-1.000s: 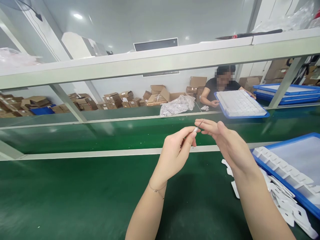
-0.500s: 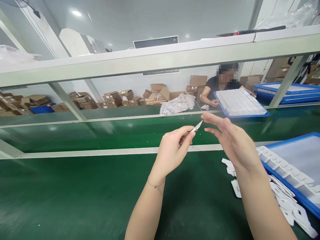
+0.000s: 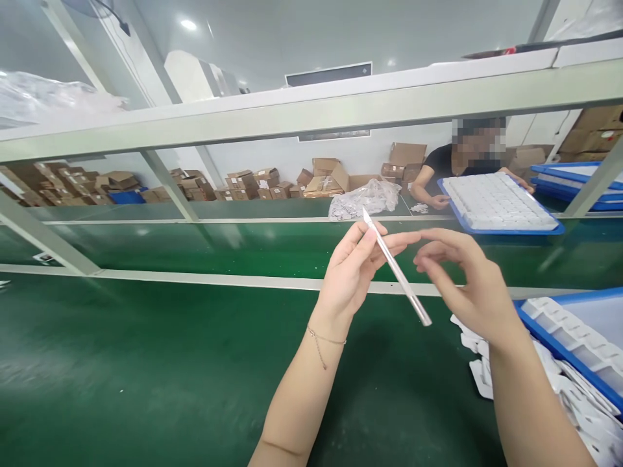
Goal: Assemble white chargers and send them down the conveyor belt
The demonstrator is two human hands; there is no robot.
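My left hand point(image 3: 353, 272) pinches a slim silver craft knife point(image 3: 396, 272) near its blade end. The blade points up and away, and the handle slants down to the right. My right hand point(image 3: 462, 279) hovers just right of the handle with its fingers curled and apart, holding nothing and not touching the knife. Both hands are raised above the green table point(image 3: 146, 363). White plastic pieces point(image 3: 479, 376) lie on the table below my right forearm.
A blue tray point(image 3: 574, 337) with white moulded pieces sits at the right edge. A grey shelf frame point(image 3: 311, 110) crosses overhead. Across the green belt a person holds another blue tray of white parts point(image 3: 496, 204). A clear plastic bag point(image 3: 365, 198) and cardboard boxes point(image 3: 253, 185) lie beyond.
The knife has swung out in my left hand, so its whole handle now shows slanting down to the right. My right hand let go of the tip and drew back. The view shifted left.
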